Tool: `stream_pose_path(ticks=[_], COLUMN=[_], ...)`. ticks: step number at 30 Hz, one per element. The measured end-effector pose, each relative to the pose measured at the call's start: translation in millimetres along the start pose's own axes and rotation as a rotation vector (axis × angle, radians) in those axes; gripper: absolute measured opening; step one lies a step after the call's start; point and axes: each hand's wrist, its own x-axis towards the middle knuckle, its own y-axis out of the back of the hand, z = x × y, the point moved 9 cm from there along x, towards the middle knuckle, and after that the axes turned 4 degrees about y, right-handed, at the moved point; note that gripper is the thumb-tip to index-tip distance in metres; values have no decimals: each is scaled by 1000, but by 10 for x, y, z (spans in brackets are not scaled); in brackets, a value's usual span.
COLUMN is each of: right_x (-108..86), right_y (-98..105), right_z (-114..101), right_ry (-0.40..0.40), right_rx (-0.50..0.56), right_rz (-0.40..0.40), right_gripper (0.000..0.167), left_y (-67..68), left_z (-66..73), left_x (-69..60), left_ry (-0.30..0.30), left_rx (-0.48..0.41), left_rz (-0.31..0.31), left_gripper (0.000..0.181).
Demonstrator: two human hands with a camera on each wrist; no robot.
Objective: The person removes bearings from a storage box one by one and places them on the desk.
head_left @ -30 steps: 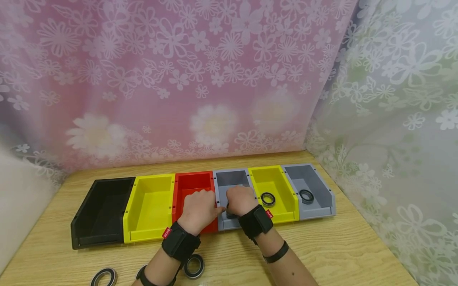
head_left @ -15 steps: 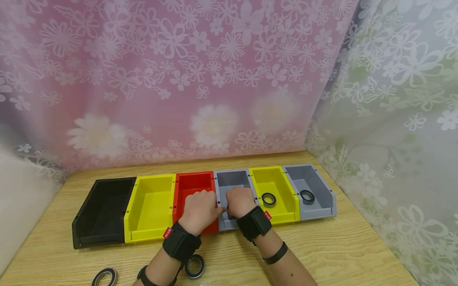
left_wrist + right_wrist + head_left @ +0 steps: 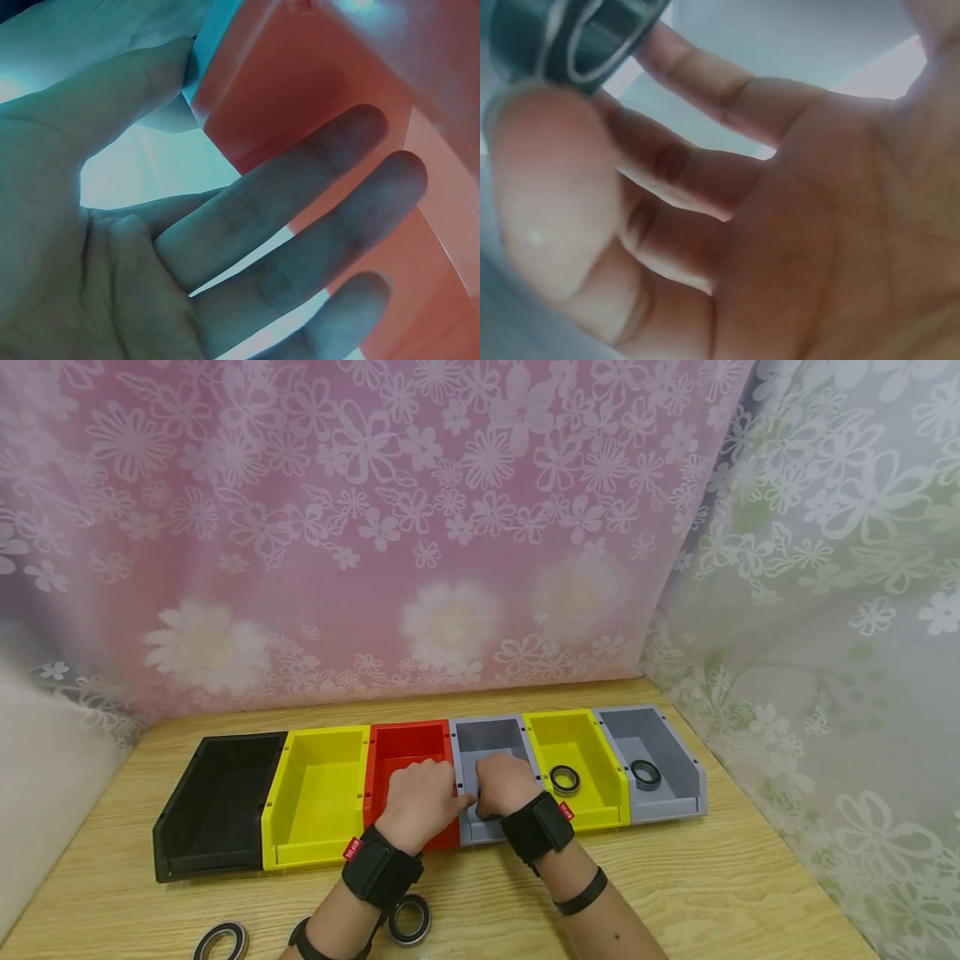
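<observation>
In the head view my left hand [image 3: 420, 802] is over the front of the red bin [image 3: 408, 741]. In the left wrist view its fingers [image 3: 300, 232] reach loosely extended into that bin, and the thumb touches the edge of the side wall. My right hand [image 3: 508, 783] is in the grey bin [image 3: 491, 732] just to the right. In the right wrist view it holds a ball bearing [image 3: 521, 37] between the thumb and curled fingers. From the head camera the right hand hides nearly all of that bearing.
A yellow bin [image 3: 588, 735] and an end grey bin [image 3: 637, 727] each hold one bearing. Further left are another yellow bin [image 3: 322, 777] and a black bin [image 3: 217, 793]. Loose bearings [image 3: 409, 920] lie on the wooden table [image 3: 720, 877] in front, one partly behind the left forearm.
Little differs. Both hands stay at the same bins, and slightly less of the dark bearing shows beneath the right hand than a second ago.
</observation>
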Motion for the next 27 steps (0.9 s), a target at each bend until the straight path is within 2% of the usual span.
stream_pose_path(ticks=[3,14,22,27], right_x=[-22,-176,-391,-515], right_y=[48,311,600,744], right_z=[5,31,7,-6], right_ry=[16,51,91,83], right_rx=[29,91,152,154], right_rz=[1,-17,56,91], right_gripper=[35,32,21,23], left_y=[2,5,12,6], left_z=[6,10,14,9], left_x=[1,-9,-14,1], left_ry=[-2,1,-1,-5], left_rx=[2,2,6,0], left_rz=[-3,-10,-3,8], left_gripper=[49,47,51,51])
